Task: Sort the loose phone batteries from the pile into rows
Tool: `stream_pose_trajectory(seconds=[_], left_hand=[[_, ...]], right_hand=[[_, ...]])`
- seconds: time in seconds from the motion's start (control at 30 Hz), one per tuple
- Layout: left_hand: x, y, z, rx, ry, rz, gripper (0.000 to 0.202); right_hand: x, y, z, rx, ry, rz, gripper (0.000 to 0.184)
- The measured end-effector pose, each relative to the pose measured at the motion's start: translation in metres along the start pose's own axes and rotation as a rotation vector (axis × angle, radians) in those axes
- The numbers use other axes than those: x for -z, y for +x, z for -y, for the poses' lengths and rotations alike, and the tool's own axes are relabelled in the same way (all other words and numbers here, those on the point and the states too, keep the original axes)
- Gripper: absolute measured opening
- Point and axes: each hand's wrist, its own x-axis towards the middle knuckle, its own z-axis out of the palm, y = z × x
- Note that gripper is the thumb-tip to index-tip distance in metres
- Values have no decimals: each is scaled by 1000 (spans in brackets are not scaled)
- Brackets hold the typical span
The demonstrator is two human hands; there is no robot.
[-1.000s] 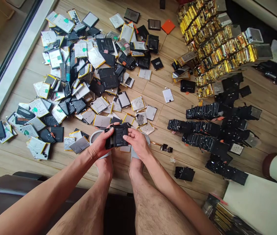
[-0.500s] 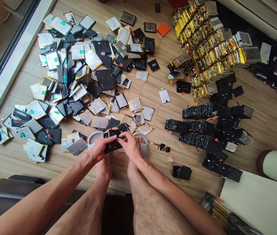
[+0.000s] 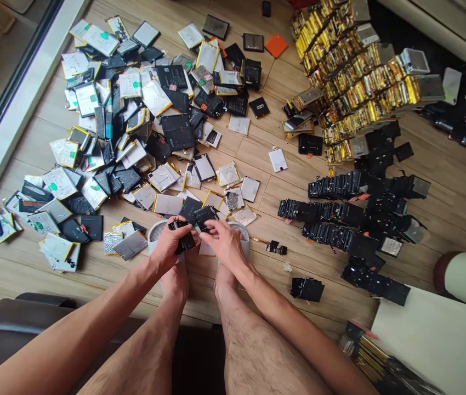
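Note:
Between my bare shins, my left hand (image 3: 172, 241) is closed round a small stack of flat black phone batteries (image 3: 184, 241), thumb on top. My right hand (image 3: 223, 238) is just to its right, its thumb and fingertips at the lower edge of another black battery (image 3: 206, 215). That battery is tilted and apart from most of the stack; its far edge overlaps the loose batteries beyond. The fingers partly hide how firmly it is gripped. A dark battery (image 3: 189, 208) lies just beyond my hands.
A large loose heap of batteries (image 3: 157, 99) spreads over the wooden floor ahead and left. Rows of yellow-edged batteries (image 3: 364, 93) and black batteries (image 3: 335, 211) stand at the right. A small black stack (image 3: 307, 289) sits nearer me. A white board (image 3: 438, 334) lies at lower right.
My hands have moved apart from over the black batteries. My left hand has tilted the stack, while my right fingers have shifted to a separate black battery beyond it.

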Motion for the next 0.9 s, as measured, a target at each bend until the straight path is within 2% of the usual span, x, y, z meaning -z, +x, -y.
stream_pose_trajectory(seconds=[0.07, 0.1, 0.2, 0.37, 0.47, 0.53, 0.6, 0.67, 0.73, 0.83, 0.9], left_hand=[[2, 1, -3, 8, -19, 16, 46], [3, 1, -4, 13, -24, 21, 44], [7, 1, -7, 43, -71, 37, 41], [15, 5, -1, 63, -81, 101, 56], [17, 7, 4, 47, -36, 122, 56], [16, 6, 5, 49, -16, 123, 56], [15, 4, 4, 68, -9, 128, 57], [14, 3, 1, 87, -26, 143, 57], [14, 3, -2, 105, -47, 149, 57], [14, 3, -6, 146, -54, 154, 54], [13, 3, -8, 166, -52, 186, 49]], right_hand=[[-1, 11, -5, -31, -175, -144, 44], [-3, 17, -8, -25, -258, -171, 53], [-12, 29, -12, -7, -399, -163, 67], [-16, 28, -17, -43, -382, -145, 62], [-12, 25, -19, -12, -359, -136, 63], [-9, 26, -20, 13, -337, -172, 57], [-4, 28, -22, -11, -262, -204, 43], [2, 29, -25, -113, -70, -188, 29], [8, 26, -28, -243, 297, -141, 21], [14, 18, -30, -361, 999, -40, 31], [15, 12, -28, -401, 1299, 1, 33]])
